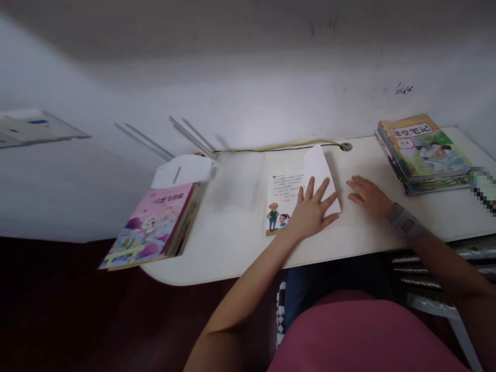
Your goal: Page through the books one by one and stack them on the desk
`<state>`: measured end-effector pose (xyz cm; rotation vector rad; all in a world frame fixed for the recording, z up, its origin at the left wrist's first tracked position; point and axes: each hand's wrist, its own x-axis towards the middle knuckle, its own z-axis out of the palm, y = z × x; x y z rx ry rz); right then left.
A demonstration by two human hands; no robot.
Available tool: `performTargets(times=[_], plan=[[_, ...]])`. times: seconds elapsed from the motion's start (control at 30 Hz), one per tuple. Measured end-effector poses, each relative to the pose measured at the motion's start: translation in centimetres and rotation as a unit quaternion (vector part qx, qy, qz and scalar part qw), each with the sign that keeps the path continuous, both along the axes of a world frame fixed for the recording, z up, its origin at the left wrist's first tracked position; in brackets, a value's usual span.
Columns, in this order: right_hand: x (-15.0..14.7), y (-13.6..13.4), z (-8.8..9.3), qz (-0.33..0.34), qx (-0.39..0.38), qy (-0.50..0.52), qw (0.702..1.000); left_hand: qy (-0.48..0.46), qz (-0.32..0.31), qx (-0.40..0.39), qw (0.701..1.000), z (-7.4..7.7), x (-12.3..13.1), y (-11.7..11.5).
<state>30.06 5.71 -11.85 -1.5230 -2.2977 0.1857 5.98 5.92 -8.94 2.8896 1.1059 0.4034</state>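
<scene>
A thin illustrated booklet [284, 191] lies on the white desk [225, 232], with printed lines and cartoon figures on its left page. Its right side, a blank white leaf [318, 163], stands partly raised. Across this leaf and the printed page rests my left hand [314, 209], fingers spread. My right hand [368, 196], wearing a grey watch [405, 221], is just right of the booklet, apart from it. Its fingers are stretched out, slightly blurred, and nothing shows in them.
At the left a pile of books with a pink cover [158, 217] overhangs the desk edge, beside a white router [182, 170] with antennas. A book stack [426, 150] stands at the right. A yellow cable [294, 144] runs along the wall to a desk hole [346, 147].
</scene>
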Motion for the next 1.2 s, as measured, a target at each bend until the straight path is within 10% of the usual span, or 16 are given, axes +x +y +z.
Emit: performTargets(times=[0.3,1.2], plan=[[0.5,-1.1,-2.2,-0.063,-0.034,-0.099,0.993,0.098,0.014,-0.035,0.994,-1.5,5.2,-0.5],[1.1,-0.5,-2.6,-0.063,-0.035,-0.032,0.997,0.124,0.050,-0.108,0.985,-2.2,6.0,-2.1]])
